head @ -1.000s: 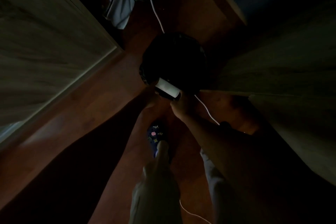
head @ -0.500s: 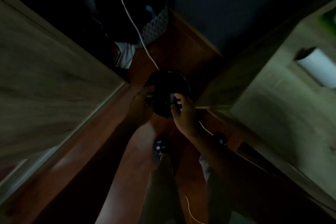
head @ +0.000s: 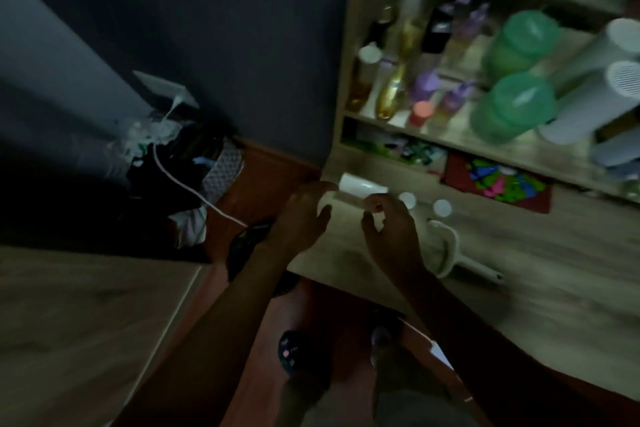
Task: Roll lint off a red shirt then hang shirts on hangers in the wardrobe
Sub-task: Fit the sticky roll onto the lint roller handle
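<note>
The room is dim and the picture is blurred. A white lint roll (head: 363,185) lies at the left end of a pale wooden desk (head: 519,270). My left hand (head: 301,218) curls around the roll's left end. My right hand (head: 391,232) curls at its right end, with white showing between the fingers. The white roller handle (head: 450,250) lies on the desk just right of my right hand. No shirt or hanger appears here.
Two white caps (head: 442,208) sit behind the handle. Desk shelves carry bottles, green jars (head: 512,107) and white cylinders (head: 588,97). A black bin (head: 247,246) stands on the floor below my left wrist, with a white cable (head: 187,184) and a clothes heap (head: 173,152) to its left.
The view has risen from the black bin on the floor to the desk. Both hands have lifted from over the bin to the white roll at the desk's left end.
</note>
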{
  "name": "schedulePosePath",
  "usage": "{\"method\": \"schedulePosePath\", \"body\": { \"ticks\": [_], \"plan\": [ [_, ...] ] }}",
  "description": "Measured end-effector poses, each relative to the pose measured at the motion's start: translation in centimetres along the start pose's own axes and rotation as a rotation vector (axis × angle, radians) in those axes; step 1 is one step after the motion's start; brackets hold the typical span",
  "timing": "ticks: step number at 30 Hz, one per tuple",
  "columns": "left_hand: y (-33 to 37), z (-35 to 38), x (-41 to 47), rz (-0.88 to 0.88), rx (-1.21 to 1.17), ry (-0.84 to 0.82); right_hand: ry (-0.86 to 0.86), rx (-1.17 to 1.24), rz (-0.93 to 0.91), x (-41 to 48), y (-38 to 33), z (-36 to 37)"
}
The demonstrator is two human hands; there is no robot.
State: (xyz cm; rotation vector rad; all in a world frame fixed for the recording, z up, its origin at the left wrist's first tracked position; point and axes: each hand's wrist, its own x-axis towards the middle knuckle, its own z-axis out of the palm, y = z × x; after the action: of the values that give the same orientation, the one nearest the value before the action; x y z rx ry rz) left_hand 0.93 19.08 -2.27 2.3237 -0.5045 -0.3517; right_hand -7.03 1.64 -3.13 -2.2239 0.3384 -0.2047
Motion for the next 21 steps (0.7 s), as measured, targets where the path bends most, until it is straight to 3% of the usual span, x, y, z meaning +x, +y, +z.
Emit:
{"method": "schedulePosePath", "body": {
  "ticks": [6, 11, 15, 18, 21],
  "plan": [
    [3.4, 7.6, 5.8, 0.106, 0.269, -0.127, 0.006, -0.155, 0.103, 2.7, 7.5, -5.6],
    [3.4, 10.7, 7.6, 0.016, 0.524, -0.123, -0.19, -0.373, 0.044, 4.3, 13.4, -5.1],
    [4.5, 11.2, 7.3, -0.1, 0.635, -0.17, -0.232, -0.312, 0.017, 5.0, 14.9, -4.5],
    [5.1, 11.2, 6.6, -0.203, 0.603, -0.207, -0.195, -0.248, -0.027, 5.6, 14.3, -4.1],
    [5.0, 11.0, 5.2, -0.262, 0.356, -0.165, -0.202, -0.268, -0.039, 6.3, 13.4, -4.1]
  ]
}}
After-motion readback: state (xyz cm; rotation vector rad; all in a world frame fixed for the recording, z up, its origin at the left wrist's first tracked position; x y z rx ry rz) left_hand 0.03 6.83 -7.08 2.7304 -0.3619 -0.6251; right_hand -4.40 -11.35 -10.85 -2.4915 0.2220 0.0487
